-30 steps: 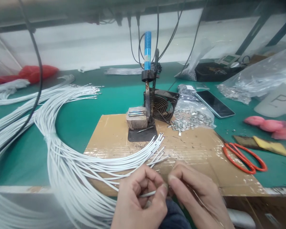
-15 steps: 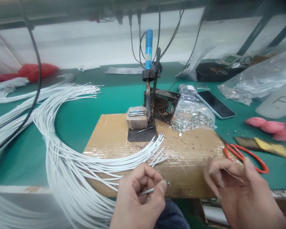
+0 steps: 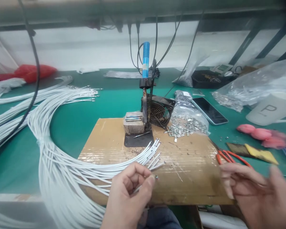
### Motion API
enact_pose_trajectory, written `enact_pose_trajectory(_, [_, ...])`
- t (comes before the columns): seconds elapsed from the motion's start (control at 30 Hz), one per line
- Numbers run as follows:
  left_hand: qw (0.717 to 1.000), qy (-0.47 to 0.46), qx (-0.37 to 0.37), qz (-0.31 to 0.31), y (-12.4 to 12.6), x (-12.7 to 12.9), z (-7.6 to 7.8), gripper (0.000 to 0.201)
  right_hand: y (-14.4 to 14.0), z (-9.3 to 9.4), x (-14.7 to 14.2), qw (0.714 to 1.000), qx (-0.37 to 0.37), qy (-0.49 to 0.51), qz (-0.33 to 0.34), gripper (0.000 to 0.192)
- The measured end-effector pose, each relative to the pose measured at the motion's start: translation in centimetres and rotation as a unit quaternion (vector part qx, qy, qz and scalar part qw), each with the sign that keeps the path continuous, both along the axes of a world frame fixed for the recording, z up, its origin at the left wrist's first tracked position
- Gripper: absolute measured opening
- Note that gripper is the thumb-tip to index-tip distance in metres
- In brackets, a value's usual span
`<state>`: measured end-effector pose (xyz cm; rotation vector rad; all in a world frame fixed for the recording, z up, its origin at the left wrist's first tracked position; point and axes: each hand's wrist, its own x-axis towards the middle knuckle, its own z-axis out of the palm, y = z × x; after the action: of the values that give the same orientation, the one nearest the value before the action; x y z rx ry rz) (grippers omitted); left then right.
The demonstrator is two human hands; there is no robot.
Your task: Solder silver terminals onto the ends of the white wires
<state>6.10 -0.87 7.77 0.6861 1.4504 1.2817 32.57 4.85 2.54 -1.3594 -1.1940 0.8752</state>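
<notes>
Wire end pinched in left hand over cardboard front edge. Right hand loose, blurred, near scissors. Bundle ends lie stripped; terminals unfitted.

A green bench carries a cardboard sheet at its front edge, white wires left, phone right.

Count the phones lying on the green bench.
1. The phone lies screen-up on the green mat, right of the fan, beside the bag of metal clips. Others could be hidden under the plastic bags at the right.
</notes>
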Motion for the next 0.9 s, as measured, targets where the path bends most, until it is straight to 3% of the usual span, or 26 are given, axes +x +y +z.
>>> enact_pose_trajectory(0.07, [0.999,-0.007,0.021,0.024,0.4,-0.6,0.4,0.030,0.9,-0.1,-0.4,0.999,-0.028,-0.023,0.025,0.056])
enact_pose_trajectory(0.2, [0.993,-0.060,0.064,0.073,1.2,-2.9,1.8,0.032,3.8,0.2,-2.0,0.983,-0.050,-0.154,0.083,0.058])
enact_pose_trajectory(0.33, [0.985,-0.094,0.116,0.083,1.1,-5.0,3.4,0.036,7.3,1.3,-4.6,0.939,-0.090,-0.305,0.130,0.030])
enact_pose_trajectory(0.4, [0.983,-0.098,0.131,0.080,0.9,-5.5,3.8,0.034,8.5,2.0,-5.9,0.912,-0.119,-0.371,0.126,0.027])
enact_pose_trajectory(0.53, [0.984,-0.085,0.132,0.084,1.3,-5.8,3.5,0.030,9.5,2.7,-7.9,0.857,-0.150,-0.475,0.128,0.030])
enact_pose_trajectory(0.67, [0.989,-0.052,0.110,0.088,3.4,-5.8,2.1,0.028,9.7,2.3,-8.1,0.816,-0.141,-0.539,0.151,0.025])
enact_pose_trajectory(0.77, [0.994,-0.027,0.079,0.075,5.2,-5.4,1.2,0.026,9.9,1.7,-7.2,0.817,-0.119,-0.543,0.154,0.019])
enact_pose_trajectory(0.9, [0.997,-0.009,0.039,0.065,6.6,-4.8,0.7,0.026,9.2,1.1,-5.1,0.872,-0.086,-0.463,0.133,0.010])
